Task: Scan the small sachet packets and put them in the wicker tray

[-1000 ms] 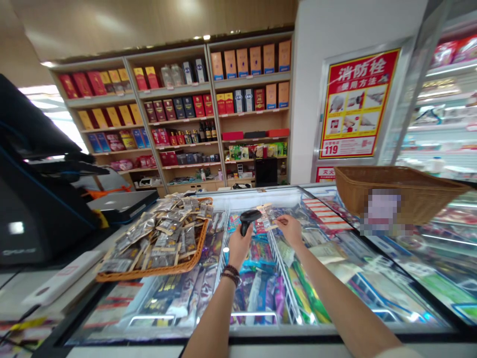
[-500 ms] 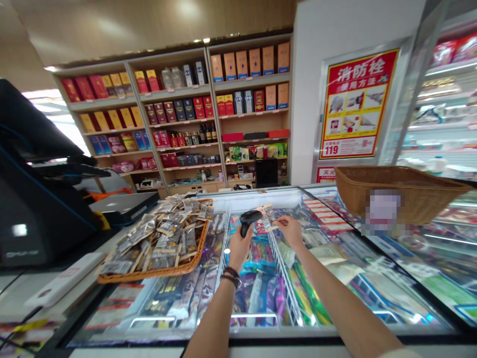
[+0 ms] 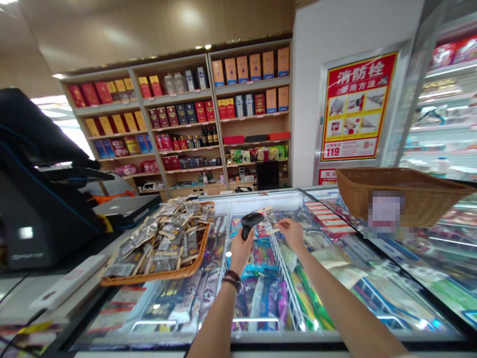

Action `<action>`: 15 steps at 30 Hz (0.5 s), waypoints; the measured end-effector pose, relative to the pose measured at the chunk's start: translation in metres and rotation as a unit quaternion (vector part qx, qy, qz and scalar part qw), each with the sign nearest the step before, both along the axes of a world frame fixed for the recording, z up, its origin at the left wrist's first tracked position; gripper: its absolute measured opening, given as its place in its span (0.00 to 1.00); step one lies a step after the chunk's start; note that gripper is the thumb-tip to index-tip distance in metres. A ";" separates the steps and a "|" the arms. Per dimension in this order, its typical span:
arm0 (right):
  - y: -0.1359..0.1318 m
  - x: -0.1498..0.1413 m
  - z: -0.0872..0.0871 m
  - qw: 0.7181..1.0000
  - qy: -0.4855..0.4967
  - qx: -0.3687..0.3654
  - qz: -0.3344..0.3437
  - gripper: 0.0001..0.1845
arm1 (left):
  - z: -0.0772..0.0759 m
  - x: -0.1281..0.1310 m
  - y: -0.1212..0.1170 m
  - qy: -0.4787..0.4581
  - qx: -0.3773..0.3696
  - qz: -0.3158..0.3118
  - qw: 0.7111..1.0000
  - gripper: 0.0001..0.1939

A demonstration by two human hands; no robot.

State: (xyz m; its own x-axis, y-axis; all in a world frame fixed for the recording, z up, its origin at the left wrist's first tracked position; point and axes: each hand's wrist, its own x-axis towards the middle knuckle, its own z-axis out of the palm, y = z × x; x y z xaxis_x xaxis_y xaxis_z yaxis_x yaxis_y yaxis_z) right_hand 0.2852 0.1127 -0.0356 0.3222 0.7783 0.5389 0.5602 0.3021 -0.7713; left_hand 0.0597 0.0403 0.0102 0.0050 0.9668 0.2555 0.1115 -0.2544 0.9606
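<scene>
My left hand [image 3: 241, 249], with a beaded bracelet on its wrist, is closed around the handle of a black barcode scanner [image 3: 252, 218]. The scanner's head points right, at a small clear snack packet [image 3: 269, 218] with beige edging. My right hand [image 3: 292, 232] pinches that packet by its near edge, a short way from the scanner. Both hands are above the glass top of a chest freezer [image 3: 208, 328]. Left of them, a shallow wicker tray [image 3: 199, 263] is heaped with similar small packets [image 3: 167, 231].
A deep wicker basket [image 3: 428, 199] stands on the freezer's right side. To the left are a black checkout terminal [image 3: 33, 209], a dark flat device [image 3: 128, 209] and a long white box [image 3: 69, 282]. Shelves of boxed goods [image 3: 179, 117] line the back wall.
The camera view has shifted slightly, moving the scene a little down and right. Both hands keep nearly the same pose, scanner and packet still held close together.
</scene>
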 end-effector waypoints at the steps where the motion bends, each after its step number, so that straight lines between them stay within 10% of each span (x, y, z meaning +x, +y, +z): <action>1: 0.000 0.000 0.000 1.000 0.000 0.001 0.002 0.10 | 0.000 0.000 0.000 -0.003 -0.001 0.000 1.000 0.28; 15: -0.001 0.000 0.001 1.000 0.004 0.003 0.009 0.09 | -0.002 0.001 0.001 -0.030 -0.005 -0.006 1.000 0.29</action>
State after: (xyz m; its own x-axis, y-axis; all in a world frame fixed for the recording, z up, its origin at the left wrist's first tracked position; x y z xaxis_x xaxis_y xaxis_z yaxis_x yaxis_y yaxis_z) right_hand 0.2849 0.1113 -0.0349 0.3121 0.7812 0.5406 0.5478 0.3169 -0.7743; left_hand 0.0610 0.0415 0.0078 0.0009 0.9692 0.2464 0.0506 -0.2461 0.9679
